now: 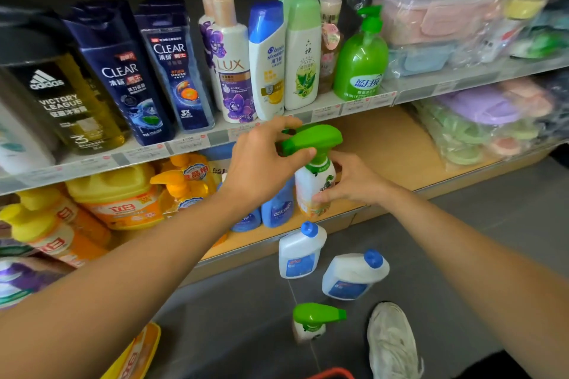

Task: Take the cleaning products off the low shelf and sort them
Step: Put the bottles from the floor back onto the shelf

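A white spray bottle (315, 181) with a green trigger head stands at the front of the low wooden shelf (385, 144). My left hand (264, 160) grips its green head from the left, thumb across the nozzle side. My right hand (351, 181) holds the bottle's white body from the right. On the grey floor below stand two white bottles with blue caps (300, 251) (354, 275) and a second green-headed spray bottle (314, 318). Blue refill pouches (278, 209) and orange and yellow detergent bottles (123, 197) remain on the low shelf's left part.
The upper shelf (197, 144) carries shampoo and body-wash bottles and a green pump bottle (361, 61). Bagged slippers (486, 120) lie at the right. A white shoe (392, 341) is on the floor, a red basket rim (334, 374) at the bottom edge, a yellow pack (138, 354) at lower left.
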### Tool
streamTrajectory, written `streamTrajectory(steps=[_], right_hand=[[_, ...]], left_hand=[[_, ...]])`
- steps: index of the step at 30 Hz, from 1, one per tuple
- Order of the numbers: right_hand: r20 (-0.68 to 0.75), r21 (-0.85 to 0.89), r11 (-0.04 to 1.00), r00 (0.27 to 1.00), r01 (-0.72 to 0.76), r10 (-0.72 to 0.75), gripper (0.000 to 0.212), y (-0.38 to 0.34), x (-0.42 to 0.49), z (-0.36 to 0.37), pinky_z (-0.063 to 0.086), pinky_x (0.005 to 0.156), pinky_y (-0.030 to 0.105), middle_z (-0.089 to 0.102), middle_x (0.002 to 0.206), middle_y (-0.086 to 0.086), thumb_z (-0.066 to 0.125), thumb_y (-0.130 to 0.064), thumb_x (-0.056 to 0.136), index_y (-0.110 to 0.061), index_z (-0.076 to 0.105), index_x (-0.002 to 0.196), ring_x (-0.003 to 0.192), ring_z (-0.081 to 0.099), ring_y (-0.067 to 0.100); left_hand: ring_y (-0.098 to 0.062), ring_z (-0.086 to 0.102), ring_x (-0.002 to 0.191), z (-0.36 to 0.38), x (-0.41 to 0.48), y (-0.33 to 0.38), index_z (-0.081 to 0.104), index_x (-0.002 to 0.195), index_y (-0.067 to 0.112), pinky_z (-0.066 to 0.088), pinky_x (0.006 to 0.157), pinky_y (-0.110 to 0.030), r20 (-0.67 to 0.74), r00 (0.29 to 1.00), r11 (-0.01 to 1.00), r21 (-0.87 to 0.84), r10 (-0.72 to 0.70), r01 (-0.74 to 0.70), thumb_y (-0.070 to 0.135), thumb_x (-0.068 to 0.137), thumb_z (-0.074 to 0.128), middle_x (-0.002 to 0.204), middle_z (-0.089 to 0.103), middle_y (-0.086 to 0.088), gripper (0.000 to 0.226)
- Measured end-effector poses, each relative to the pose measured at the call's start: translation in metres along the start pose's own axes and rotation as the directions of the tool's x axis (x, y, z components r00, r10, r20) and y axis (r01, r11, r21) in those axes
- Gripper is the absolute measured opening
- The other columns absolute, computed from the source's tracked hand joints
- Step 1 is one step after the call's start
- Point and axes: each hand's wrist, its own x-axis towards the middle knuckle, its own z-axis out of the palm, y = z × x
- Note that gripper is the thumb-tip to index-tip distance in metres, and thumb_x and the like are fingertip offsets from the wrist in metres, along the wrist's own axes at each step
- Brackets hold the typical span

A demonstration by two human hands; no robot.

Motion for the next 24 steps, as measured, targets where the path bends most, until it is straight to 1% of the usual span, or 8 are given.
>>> streamTrajectory(steps=[2,5,9,15,18,21,22,24], right_hand=[[-0.1,0.033,0.998,0.993,-0.054,0.057,0.059,0.023,0.004,-0.003,0.051,0.067,0.011,0.075,0.09,-0.016,0.092,0.001,0.063,-0.032,0.064,0.105,0.083,0.068,-0.008],[-0.192,0.09,0.987,0.97,-0.136,0.151,0.056,0.055,0.014,0.001,0.053,0.066,0.013,0.074,0.096,-0.011,0.092,-0.001,0.063,-0.029,0.064,0.104,0.082,0.07,-0.005],[-0.269,0.15,0.967,0.933,-0.204,0.239,0.059,0.088,0.033,0.021,0.059,0.083,0.032,0.075,0.105,-0.002,0.092,-0.004,0.064,-0.022,0.064,0.113,0.098,0.071,0.015],[-0.288,0.102,0.974,0.93,-0.205,0.226,0.07,0.101,0.067,0.042,0.056,0.094,0.047,0.07,0.118,0.006,0.091,-0.006,0.067,-0.014,0.056,0.127,0.108,0.068,0.023],[-0.303,0.071,0.984,0.936,-0.164,0.178,0.069,0.099,0.083,0.04,0.056,0.09,0.038,0.07,0.115,0.003,0.09,-0.004,0.067,-0.015,0.054,0.125,0.106,0.067,0.02],[-0.288,0.061,0.987,0.944,-0.151,0.163,0.066,0.097,0.097,0.042,0.052,0.072,0.012,0.067,0.103,-0.015,0.09,-0.005,0.067,-0.025,0.055,0.119,0.094,0.064,0.001],[-0.28,0.066,0.986,0.945,-0.156,0.168,0.067,0.096,0.102,0.043,0.051,0.069,0.009,0.067,0.105,-0.014,0.09,-0.005,0.068,-0.026,0.054,0.121,0.095,0.064,0.001],[-0.255,0.106,0.979,0.947,-0.172,0.194,0.072,0.095,0.112,0.045,0.057,0.082,0.024,0.068,0.117,-0.001,0.088,-0.003,0.07,-0.02,0.052,0.13,0.107,0.066,0.016]], left_hand=[[-0.013,0.069,0.101,0.006,-0.001,-0.013,0.059,0.137,0.021,0.058,0.091,-0.04,0.033,0.999,0.999,0.046,0.023,-0.024,0.03,0.083,0.08,0.116,0.073,0.0,0.059],[-0.025,0.064,0.116,0.012,-0.005,-0.048,0.053,0.143,0.021,0.054,0.092,-0.044,0.146,0.988,0.938,0.335,0.045,-0.092,0.03,0.087,0.073,0.129,0.067,-0.003,0.06],[-0.032,0.045,0.138,0.021,-0.008,-0.091,0.038,0.154,0.026,0.045,0.106,-0.044,0.327,0.939,0.805,0.583,-0.108,-0.111,0.039,0.094,0.065,0.16,0.038,-0.005,0.067],[-0.032,0.063,0.115,0.036,-0.01,-0.11,0.038,0.154,0.023,0.05,0.086,-0.039,0.27,0.961,0.803,0.584,-0.055,-0.118,0.033,0.096,0.063,0.144,0.056,-0.006,0.064],[-0.032,0.064,0.109,0.036,-0.009,-0.113,0.044,0.151,0.022,0.049,0.085,-0.038,0.232,0.972,0.84,0.532,-0.024,-0.107,0.03,0.098,0.061,0.136,0.063,-0.008,0.057],[-0.03,0.065,0.108,0.036,-0.009,-0.115,0.049,0.148,0.021,0.048,0.085,-0.036,0.196,0.981,0.874,0.477,-0.004,-0.092,0.03,0.097,0.063,0.13,0.067,-0.007,0.053],[-0.029,0.065,0.108,0.036,-0.01,-0.115,0.05,0.147,0.021,0.049,0.085,-0.036,0.187,0.982,0.881,0.465,0.0,-0.089,0.03,0.096,0.064,0.13,0.067,-0.007,0.053],[-0.029,0.065,0.109,0.038,-0.01,-0.115,0.051,0.146,0.02,0.053,0.087,-0.039,0.18,0.984,0.887,0.454,0.005,-0.088,0.029,0.096,0.065,0.13,0.067,-0.007,0.053]])
